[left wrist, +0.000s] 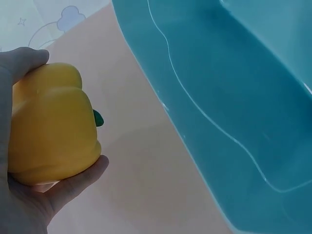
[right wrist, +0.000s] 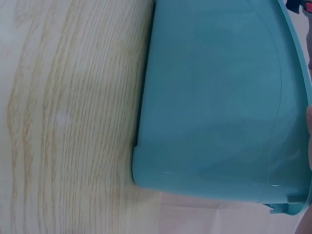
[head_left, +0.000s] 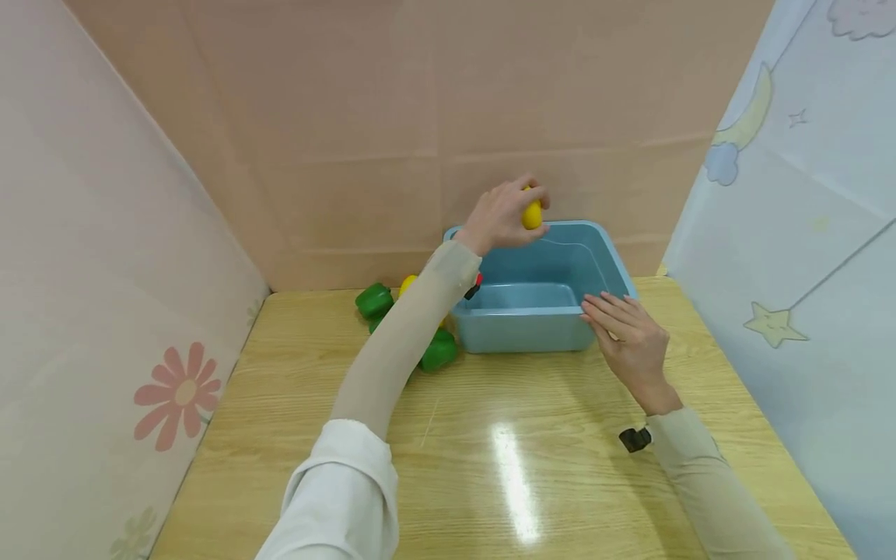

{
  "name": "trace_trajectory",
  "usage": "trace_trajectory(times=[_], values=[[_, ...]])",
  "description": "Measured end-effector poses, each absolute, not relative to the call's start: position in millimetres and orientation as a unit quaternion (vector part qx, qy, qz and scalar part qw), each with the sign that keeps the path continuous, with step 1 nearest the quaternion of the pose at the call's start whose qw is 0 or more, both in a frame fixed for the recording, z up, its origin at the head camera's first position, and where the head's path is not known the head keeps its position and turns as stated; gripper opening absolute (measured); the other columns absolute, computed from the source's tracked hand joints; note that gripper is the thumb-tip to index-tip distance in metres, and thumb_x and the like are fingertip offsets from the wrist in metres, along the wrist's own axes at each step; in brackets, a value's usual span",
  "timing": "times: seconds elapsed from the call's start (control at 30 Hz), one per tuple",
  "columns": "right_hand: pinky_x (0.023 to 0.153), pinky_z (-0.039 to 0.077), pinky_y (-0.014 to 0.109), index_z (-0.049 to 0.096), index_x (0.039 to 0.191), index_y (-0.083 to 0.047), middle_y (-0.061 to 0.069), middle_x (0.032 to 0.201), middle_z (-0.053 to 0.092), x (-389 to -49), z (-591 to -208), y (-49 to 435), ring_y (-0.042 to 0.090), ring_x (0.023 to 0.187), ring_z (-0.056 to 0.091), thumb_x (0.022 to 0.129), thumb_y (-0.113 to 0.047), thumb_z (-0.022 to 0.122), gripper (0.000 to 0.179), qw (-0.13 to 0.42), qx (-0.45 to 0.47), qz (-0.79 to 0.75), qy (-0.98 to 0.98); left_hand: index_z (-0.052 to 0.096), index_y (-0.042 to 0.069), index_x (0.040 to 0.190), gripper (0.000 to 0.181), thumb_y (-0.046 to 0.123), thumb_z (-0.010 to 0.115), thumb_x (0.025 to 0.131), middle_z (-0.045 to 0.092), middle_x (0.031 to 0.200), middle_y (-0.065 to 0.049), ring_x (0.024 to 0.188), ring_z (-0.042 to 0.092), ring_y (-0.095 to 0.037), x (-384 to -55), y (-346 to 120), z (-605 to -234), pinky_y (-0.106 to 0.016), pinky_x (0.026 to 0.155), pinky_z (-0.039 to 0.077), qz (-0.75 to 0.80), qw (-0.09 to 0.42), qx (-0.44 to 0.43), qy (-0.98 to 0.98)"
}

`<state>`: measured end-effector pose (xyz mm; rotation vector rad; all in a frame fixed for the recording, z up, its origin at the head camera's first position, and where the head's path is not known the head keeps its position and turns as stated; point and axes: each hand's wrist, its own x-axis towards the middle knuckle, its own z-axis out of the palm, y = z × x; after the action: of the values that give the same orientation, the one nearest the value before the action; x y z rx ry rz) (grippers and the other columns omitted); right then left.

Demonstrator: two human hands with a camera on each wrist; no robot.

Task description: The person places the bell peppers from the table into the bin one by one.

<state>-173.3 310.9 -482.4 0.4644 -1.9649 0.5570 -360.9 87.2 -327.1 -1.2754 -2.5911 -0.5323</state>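
Note:
Above the far rim of a blue plastic basin [head_left: 525,330], my left hand [head_left: 505,214] grips a yellow bell pepper [head_left: 533,215]. Thumb and fingers wrap the pepper [left wrist: 56,124] from both sides in the left wrist view, and its short green stem shows between them. The basin's inner wall [left wrist: 234,97] lies to the right of it there. My right hand [head_left: 633,342] rests on the basin's near right corner, fingers straight across the rim. Only a sliver of that hand shows at the edge of the right wrist view, beside the basin's outer wall [right wrist: 214,107].
Left of the basin, green bell peppers [head_left: 439,351] and a yellow one [head_left: 408,285] lie on the wooden table [head_left: 448,467], partly hidden by my left forearm. A tan backdrop [head_left: 315,155] stands behind the basin, with patterned side panels [head_left: 805,257] at both sides.

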Motion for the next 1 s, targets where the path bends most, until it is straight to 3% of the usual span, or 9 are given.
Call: trace_trajectory(times=[0.17, 0.47, 0.83, 1.0], values=[[0.094, 0.056, 0.068, 0.083, 0.118, -0.009, 0.01, 0.12, 0.079, -178, -481, 307, 0.041, 0.106, 0.078, 0.081, -0.008, 0.089, 0.038, 0.487, 0.205, 0.229, -0.817, 0.067, 0.023, 0.126, 0.036, 0.045, 0.071, 0.099, 0.057, 0.139, 0.001, 0.11, 0.06, -0.018, -362, 84, -332, -0.025, 0.088, 0.053, -0.17, 0.106, -0.428, -0.881], [0.094, 0.057, 0.067, 0.083, 0.118, -0.008, 0.01, 0.12, 0.079, -180, -481, 304, 0.04, 0.107, 0.078, 0.076, -0.005, 0.09, 0.043, 0.479, 0.205, 0.215, -0.826, 0.068, 0.023, 0.126, 0.036, 0.045, 0.074, 0.098, 0.057, 0.138, 0.001, 0.108, 0.06, -0.02, -364, 84, -347, -0.026, 0.087, 0.053, -0.168, 0.101, -0.427, -0.883], [0.095, 0.056, 0.068, 0.082, 0.118, -0.008, 0.013, 0.117, 0.08, -178, -482, 306, 0.041, 0.106, 0.078, 0.086, -0.015, 0.086, 0.033, 0.481, 0.204, 0.22, -0.823, 0.068, 0.024, 0.129, 0.038, 0.045, 0.075, 0.098, 0.057, 0.141, 0.002, 0.114, 0.059, -0.02, -364, 92, -361, -0.028, 0.093, 0.055, -0.137, 0.08, -0.432, -0.888], [0.094, 0.057, 0.068, 0.083, 0.115, -0.007, 0.014, 0.114, 0.08, -176, -481, 309, 0.041, 0.104, 0.078, 0.097, -0.032, 0.077, 0.032, 0.488, 0.2, 0.225, -0.82, 0.069, 0.025, 0.128, 0.038, 0.044, 0.076, 0.097, 0.056, 0.144, 0.001, 0.117, 0.059, -0.02, -363, 96, -362, -0.03, 0.093, 0.056, -0.135, 0.069, -0.433, -0.888]])
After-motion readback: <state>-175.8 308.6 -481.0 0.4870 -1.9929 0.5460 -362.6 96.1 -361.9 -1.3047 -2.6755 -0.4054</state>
